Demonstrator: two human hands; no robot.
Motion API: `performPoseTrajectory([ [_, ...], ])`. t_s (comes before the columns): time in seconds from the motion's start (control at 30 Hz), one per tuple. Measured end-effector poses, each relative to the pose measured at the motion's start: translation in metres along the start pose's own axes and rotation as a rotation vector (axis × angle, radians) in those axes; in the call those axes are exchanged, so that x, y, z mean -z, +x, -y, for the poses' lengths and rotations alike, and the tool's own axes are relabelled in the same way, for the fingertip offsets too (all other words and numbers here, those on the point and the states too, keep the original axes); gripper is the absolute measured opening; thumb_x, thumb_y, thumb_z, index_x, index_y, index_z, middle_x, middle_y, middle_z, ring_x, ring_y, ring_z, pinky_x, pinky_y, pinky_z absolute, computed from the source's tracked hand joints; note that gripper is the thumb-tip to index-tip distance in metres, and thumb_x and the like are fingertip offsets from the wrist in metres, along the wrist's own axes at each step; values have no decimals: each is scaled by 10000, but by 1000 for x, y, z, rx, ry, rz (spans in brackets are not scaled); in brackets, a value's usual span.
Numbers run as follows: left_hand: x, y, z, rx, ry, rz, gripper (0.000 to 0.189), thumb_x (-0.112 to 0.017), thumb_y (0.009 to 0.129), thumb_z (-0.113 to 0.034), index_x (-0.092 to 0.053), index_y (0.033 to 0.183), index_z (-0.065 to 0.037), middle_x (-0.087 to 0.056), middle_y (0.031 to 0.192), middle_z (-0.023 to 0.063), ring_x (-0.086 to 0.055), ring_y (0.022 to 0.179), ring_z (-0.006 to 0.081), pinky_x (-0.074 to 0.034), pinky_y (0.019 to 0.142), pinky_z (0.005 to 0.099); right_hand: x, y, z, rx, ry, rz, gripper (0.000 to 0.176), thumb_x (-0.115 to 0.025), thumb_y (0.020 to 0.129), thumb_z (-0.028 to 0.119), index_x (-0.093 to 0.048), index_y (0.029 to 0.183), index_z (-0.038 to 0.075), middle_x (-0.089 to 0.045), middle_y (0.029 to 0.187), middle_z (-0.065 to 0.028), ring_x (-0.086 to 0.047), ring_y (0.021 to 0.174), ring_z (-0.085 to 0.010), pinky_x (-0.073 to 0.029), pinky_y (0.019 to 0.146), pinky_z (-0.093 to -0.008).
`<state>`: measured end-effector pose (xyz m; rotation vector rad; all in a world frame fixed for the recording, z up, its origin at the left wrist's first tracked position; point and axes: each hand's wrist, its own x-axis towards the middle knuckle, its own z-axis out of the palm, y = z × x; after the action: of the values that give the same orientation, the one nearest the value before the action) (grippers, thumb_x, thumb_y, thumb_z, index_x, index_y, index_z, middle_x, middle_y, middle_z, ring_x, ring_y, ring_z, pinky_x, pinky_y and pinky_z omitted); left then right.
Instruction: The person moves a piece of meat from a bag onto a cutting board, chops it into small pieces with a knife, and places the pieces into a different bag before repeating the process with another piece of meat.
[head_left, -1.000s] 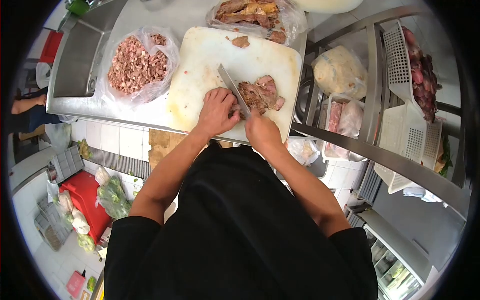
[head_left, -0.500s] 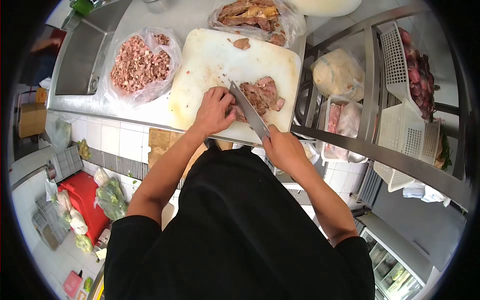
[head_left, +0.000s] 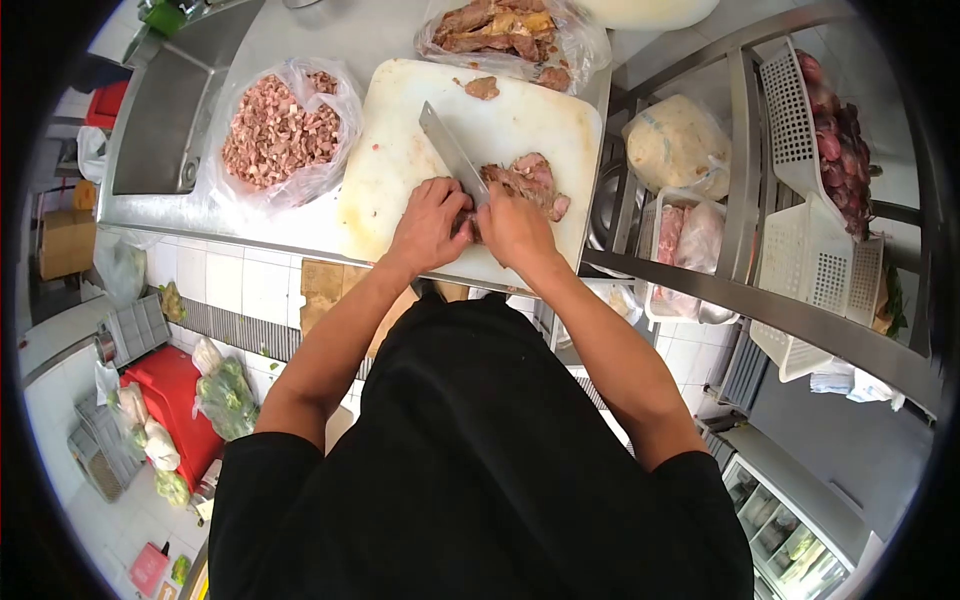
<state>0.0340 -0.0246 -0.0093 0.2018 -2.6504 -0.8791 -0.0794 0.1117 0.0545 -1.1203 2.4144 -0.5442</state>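
My right hand (head_left: pixel 514 228) is closed around the handle of a broad kitchen knife (head_left: pixel 450 147). The blade slants away to the upper left over a white cutting board (head_left: pixel 395 120), right beside my left hand. With curled fingers, my left hand (head_left: pixel 430 224) presses a piece of cooked meat (head_left: pixel 471 226) to the board; most of that piece is hidden by my hands. Cut meat (head_left: pixel 532 178) lies just right of the blade, partly behind my right hand. Farther up the board is a small scrap of meat (head_left: pixel 482 88).
A plastic bag of diced meat (head_left: pixel 280 135) stands left of the board, near a steel sink (head_left: pixel 165 125). Behind the board lies an open bag of large meat pieces (head_left: pixel 495 32). On the right, a metal rack (head_left: pixel 738 150) holds baskets and a bagged pale mass (head_left: pixel 680 150).
My right hand has moved up and left, close to my left hand, taking the knife farther across the board. An arm at the far left edge is gone from view.
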Motion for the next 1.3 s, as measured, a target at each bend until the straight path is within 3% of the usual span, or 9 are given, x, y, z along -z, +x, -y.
performPoseTrajectory([
  [0.07, 1, -1, -1, 4, -9, -32, 277, -694, 788, -203, -617, 1001, -43, -555, 1133, 177, -523, 1116, 381, -429, 1011, 477, 11, -15, -4, 32, -8, 5, 247, -551, 980, 189, -581, 1032, -50, -697, 792, -309, -709, 778, -494, -555, 733, -593],
  [0.27, -2, 0, 3, -9, -14, -63, 256, -685, 801, -212, -595, 962, -34, -555, 1094, 178, -526, 1066, 385, -438, 977, 482, 52, -76, -1, -138, -75, 282, 241, -520, 982, 171, -575, 1043, -55, -696, 774, -299, -705, 756, -496, -557, 707, -588],
  [0.43, -9, 0, 5, 36, -21, -47, 252, -681, 812, -213, -600, 962, -27, -568, 1082, 179, -535, 1055, 389, -444, 968, 475, -8, -39, -1, -139, -47, 89, 222, -537, 976, 169, -582, 1031, -41, -697, 767, -287, -708, 758, -494, -566, 723, -588],
  [0.67, 2, -1, 1, 1, -28, -24, 289, -703, 786, -197, -623, 1014, -40, -577, 1147, 176, -534, 1126, 388, -439, 1003, 466, -12, 13, 2, 30, 28, -85, 238, -548, 994, 210, -581, 1013, -25, -698, 793, -293, -701, 758, -488, -556, 716, -585],
  [0.8, 14, -6, -3, 48, -17, -119, 336, -695, 791, -212, -630, 1076, -46, -564, 1179, 157, -517, 1163, 379, -415, 1031, 476, 32, -23, 0, -47, 66, -50, 260, -536, 1009, 240, -585, 1043, -14, -704, 821, -287, -689, 786, -493, -526, 731, -600],
  [0.87, 11, -10, -4, 67, -4, -89, 326, -694, 794, -207, -630, 1068, -44, -563, 1178, 160, -516, 1163, 378, -415, 1029, 477, 53, -47, -1, -94, -9, 130, 263, -534, 1003, 231, -585, 1067, -19, -701, 818, -294, -691, 791, -495, -532, 743, -595],
  [0.93, 8, -8, -2, 88, 29, -37, 305, -691, 800, -198, -629, 1052, -40, -562, 1176, 164, -513, 1161, 376, -416, 1025, 479, 56, -66, -5, -102, -36, 183, 266, -532, 999, 223, -581, 1080, -26, -700, 818, -297, -693, 795, -495, -535, 754, -595],
  [1.1, -5, -6, 2, 51, 43, -55, 281, -666, 808, -207, -607, 1022, -34, -550, 1135, 186, -517, 1100, 384, -435, 983, 483, 44, -74, -3, -143, -78, 286, 262, -525, 985, 193, -577, 1099, -37, -701, 824, -305, -703, 811, -492, -547, 780, -589],
  [1.3, -7, -5, 3, 88, 34, -45, 295, -670, 803, -196, -597, 1028, -21, -559, 1137, 193, -529, 1089, 390, -440, 986, 479, -8, -27, 6, -162, -91, 169, 209, -531, 983, 178, -581, 1026, -19, -700, 801, -308, -721, 814, -479, -565, 750, -591],
])
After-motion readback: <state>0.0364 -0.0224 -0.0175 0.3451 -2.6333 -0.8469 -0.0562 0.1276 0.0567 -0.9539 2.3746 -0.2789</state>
